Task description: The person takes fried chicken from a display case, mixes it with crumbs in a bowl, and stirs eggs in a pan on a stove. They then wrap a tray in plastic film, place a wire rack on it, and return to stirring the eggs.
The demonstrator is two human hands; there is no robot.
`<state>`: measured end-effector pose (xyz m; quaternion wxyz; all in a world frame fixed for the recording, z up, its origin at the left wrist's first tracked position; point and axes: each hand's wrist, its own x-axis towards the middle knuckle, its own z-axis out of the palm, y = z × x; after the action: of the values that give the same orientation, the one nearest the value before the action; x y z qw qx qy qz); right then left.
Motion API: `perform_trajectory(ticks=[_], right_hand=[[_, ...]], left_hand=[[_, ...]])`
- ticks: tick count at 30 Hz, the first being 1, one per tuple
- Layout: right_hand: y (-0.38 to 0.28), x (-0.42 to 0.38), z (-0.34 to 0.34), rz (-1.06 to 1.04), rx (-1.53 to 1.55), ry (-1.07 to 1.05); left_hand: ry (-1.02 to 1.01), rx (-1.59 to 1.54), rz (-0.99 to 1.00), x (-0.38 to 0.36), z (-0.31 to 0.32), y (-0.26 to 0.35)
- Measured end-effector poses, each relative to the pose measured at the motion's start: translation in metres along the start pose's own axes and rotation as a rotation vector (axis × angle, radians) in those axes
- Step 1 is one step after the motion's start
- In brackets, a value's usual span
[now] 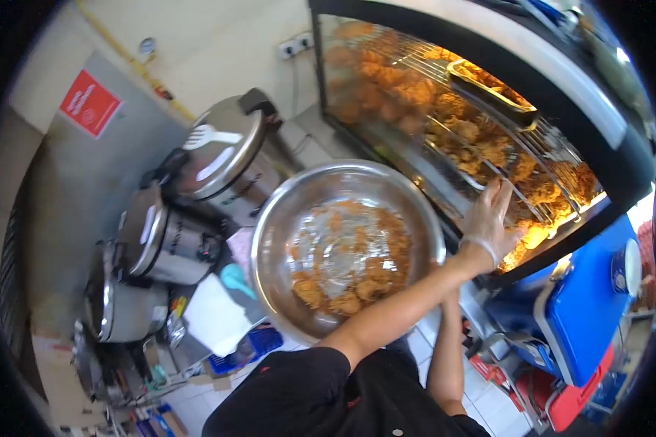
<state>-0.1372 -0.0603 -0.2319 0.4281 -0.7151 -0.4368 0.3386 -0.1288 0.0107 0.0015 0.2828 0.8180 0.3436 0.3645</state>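
A large round metal bowl (pixel 273 240) holds several pieces of fried chicken and many crumbs along its lower and right parts. My left hand (pixel 488 226), in a clear glove, reaches across to the right into the lit glass display case (pixel 434 193). Its fingers are stretched out and apart beside the wire rack, near the fried chicken (pixel 539 186), with nothing visibly gripped. My right hand (pixel 437 265) is at the bowl's right rim, its fingertips over the edge; my left forearm hides most of it.
Lidded metal pots (pixel 229 182) stand at the left, white utensils on their lids. A white sheet (pixel 216 315) and a turquoise scoop (pixel 235 279) lie below them. A black tray (pixel 492 95) of chicken sits inside the case. A blue cooler (pixel 587 313) is at the right.
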Motion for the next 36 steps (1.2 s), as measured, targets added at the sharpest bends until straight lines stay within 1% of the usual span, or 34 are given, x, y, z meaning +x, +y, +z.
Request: perform_trajectory(ticks=[1, 2, 5, 6, 7, 8, 10, 11, 12, 14, 15, 17, 19, 21, 23, 26, 27, 29, 30, 32, 34, 36], right_hand=[[0.002, -0.001, 0.002, -0.097, -0.015, 0.098], [0.000, -0.005, 0.002, -0.189, -0.028, 0.206], [-0.064, -0.007, -0.030, 0.232, -0.170, -0.002], [-0.074, -0.011, -0.030, 0.260, -0.263, 0.029], [-0.080, -0.013, -0.030, 0.227, -0.255, 0.046], [-0.081, -0.015, -0.028, 0.244, -0.253, 0.046], [-0.081, -0.015, -0.031, 0.209, -0.291, 0.053], [-0.076, -0.015, -0.030, 0.174, -0.290, 0.068], [-0.087, -0.017, -0.031, 0.194, -0.312, 0.079], [-0.091, -0.018, -0.031, 0.193, -0.298, 0.091], [-0.092, -0.019, -0.031, 0.212, -0.307, 0.079], [-0.087, -0.018, -0.030, 0.219, -0.315, 0.078], [-0.088, -0.019, -0.028, 0.254, -0.302, 0.069], [-0.089, -0.019, -0.029, 0.274, -0.281, 0.074], [-0.093, -0.021, -0.030, 0.271, -0.278, 0.077], [-0.099, -0.024, -0.033, 0.284, -0.265, 0.059], [-0.096, -0.024, -0.032, 0.288, -0.254, 0.074], [-0.089, -0.024, -0.027, 0.241, -0.256, 0.105], [-0.089, -0.024, -0.027, 0.243, -0.244, 0.115], [-0.092, -0.026, -0.029, 0.246, -0.252, 0.087], [-0.094, -0.026, -0.030, 0.242, -0.231, 0.093], [-0.095, -0.027, -0.030, 0.238, -0.209, 0.098]], left_hand=[[0.061, -0.059, 0.015, -0.018, -0.013, -0.014], [0.060, -0.030, -0.003, -0.035, -0.028, -0.030], [-0.215, 0.312, -0.322, -0.074, -0.082, -0.083], [-0.323, 0.430, -0.434, -0.087, -0.107, -0.097], [-0.427, 0.626, -0.535, -0.091, -0.138, -0.098], [-0.505, 0.660, -0.610, -0.112, -0.151, -0.131], [-0.681, 0.735, -0.748, -0.156, -0.178, -0.197], [-0.762, 0.764, -0.734, -0.198, -0.179, -0.245], [-0.845, 0.794, -0.717, -0.227, -0.180, -0.275], [-0.946, 0.836, -0.806, -0.207, -0.202, -0.208], [-0.959, 0.829, -0.784, -0.208, -0.202, -0.209], [-0.774, 0.836, -0.983, -0.212, -0.201, -0.209], [-0.764, 0.797, -0.930, -0.227, -0.206, -0.240], [-0.799, 0.653, -0.741, -0.246, -0.214, -0.283], [-0.849, 0.406, -0.820, -0.233, -0.230, -0.269], [-0.894, 0.511, -0.764, -0.243, -0.232, -0.285], [-0.900, 0.523, -0.749, -0.238, -0.233, -0.280], [-0.990, 0.529, -0.677, -0.232, -0.234, -0.269], [-0.993, 0.542, -0.667, -0.235, -0.233, -0.269], [-0.908, 0.441, -0.806, -0.242, -0.231, -0.271], [-0.917, 0.430, -0.818, -0.238, -0.230, -0.267], [-0.977, 0.517, -0.617, -0.246, -0.228, -0.277]])
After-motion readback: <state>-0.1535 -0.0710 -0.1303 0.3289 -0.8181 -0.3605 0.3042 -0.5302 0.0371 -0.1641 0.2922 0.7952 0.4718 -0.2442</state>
